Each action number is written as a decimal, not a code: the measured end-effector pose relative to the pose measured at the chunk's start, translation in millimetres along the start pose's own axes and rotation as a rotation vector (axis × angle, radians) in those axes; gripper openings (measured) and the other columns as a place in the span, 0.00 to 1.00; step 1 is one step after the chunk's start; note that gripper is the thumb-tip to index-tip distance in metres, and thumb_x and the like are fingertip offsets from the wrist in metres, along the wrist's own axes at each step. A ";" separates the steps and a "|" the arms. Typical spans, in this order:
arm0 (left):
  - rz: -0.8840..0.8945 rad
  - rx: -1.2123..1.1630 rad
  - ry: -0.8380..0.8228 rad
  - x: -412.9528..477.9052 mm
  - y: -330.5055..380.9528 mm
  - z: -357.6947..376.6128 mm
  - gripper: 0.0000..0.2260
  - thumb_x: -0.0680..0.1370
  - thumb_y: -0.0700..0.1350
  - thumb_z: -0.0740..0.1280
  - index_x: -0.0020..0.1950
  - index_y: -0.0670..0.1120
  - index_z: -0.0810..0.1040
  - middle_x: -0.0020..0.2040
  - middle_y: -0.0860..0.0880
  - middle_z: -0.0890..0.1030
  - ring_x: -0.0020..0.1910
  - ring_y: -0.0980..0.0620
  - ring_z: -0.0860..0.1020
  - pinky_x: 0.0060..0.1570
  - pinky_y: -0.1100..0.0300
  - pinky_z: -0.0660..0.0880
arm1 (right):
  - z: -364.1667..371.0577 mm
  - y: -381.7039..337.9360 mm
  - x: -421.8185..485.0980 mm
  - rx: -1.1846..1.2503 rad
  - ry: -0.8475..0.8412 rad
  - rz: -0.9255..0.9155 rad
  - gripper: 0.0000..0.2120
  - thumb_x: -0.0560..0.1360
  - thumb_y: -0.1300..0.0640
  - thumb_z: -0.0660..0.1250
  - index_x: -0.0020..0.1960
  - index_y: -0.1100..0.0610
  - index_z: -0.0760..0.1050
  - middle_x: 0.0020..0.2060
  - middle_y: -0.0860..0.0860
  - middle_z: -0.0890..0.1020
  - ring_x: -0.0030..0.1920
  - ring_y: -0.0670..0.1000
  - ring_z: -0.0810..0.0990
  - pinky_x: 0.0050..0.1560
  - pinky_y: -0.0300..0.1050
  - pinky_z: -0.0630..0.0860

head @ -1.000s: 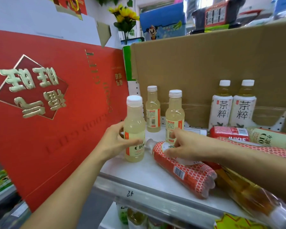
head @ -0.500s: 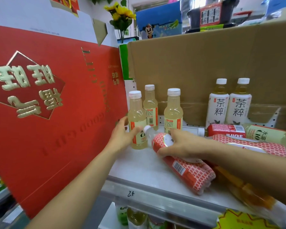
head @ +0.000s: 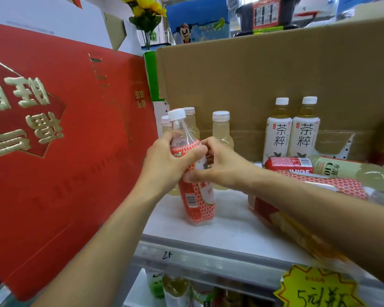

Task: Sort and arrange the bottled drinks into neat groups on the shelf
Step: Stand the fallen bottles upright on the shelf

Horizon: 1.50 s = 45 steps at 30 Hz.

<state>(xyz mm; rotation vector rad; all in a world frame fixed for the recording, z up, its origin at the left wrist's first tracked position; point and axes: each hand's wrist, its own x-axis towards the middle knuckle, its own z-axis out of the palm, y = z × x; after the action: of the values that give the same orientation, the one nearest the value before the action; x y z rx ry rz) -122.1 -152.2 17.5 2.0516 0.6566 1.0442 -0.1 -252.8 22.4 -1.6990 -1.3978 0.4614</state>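
Red-labelled bottle (head: 197, 202): clear plastic, white screw cap, red wrap printed with a white honeycomb pattern, barcode panel turned to the near side. The neck above the wrap is seen to be clear. It is held almost upright at the left of the shelf (head: 231, 231), cap tipped slightly left, base down at the white board. Whether the base rests on the board cannot be told.

Change since half a second ago: the bottle was lying on its side under the right hand alone, cap pointing left. It is now raised on end. The left hand, then wrapped round a pale yellow bottle, has been moved onto the red one. That bottle is left standing among the pale yellow bottles (head: 221, 129) at the far left, behind the hands.

Grip: the left hand (head: 166, 160) is curled round the shoulder and upper wrap from the left, thumb across the near face. The right hand (head: 224, 167) is closed on the middle of the wrap from the right. Cap and neck stand clear above both hands. The lower wrap and base show below them.

Noted to the right: two white-labelled tea bottles (head: 277, 134) upright against the cardboard box (head: 275, 74).
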 end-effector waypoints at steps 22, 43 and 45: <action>0.536 0.471 0.071 -75.6 -10.0 62.7 0.38 0.70 0.46 0.78 0.76 0.45 0.64 0.72 0.46 0.68 0.70 0.50 0.65 0.72 0.56 0.62 | -75.4 36.8 -87.0 -0.804 -0.220 0.412 0.38 0.68 0.35 0.72 0.70 0.51 0.64 0.56 0.50 0.78 0.48 0.49 0.77 0.47 0.42 0.74; 0.055 0.082 -0.186 -81.1 0.1 88.0 0.24 0.67 0.57 0.78 0.61 0.58 0.75 0.54 0.58 0.81 0.54 0.60 0.79 0.53 0.62 0.77 | -75.0 49.1 -69.8 0.183 -0.311 0.018 0.27 0.67 0.60 0.77 0.64 0.51 0.74 0.56 0.53 0.83 0.59 0.55 0.82 0.60 0.53 0.78; 0.028 0.152 -0.186 -79.2 -1.9 78.9 0.24 0.69 0.56 0.78 0.61 0.57 0.75 0.56 0.58 0.76 0.55 0.58 0.76 0.54 0.62 0.75 | -58.6 48.3 -62.4 0.224 -0.216 -0.004 0.28 0.68 0.57 0.79 0.65 0.49 0.73 0.54 0.50 0.84 0.56 0.50 0.83 0.58 0.51 0.80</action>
<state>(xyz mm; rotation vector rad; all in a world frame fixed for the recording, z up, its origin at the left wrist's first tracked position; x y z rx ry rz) -99.2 -236.5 -52.4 2.2622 0.6287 0.8277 53.4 -332.8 2.2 -1.4985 -1.4417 0.7877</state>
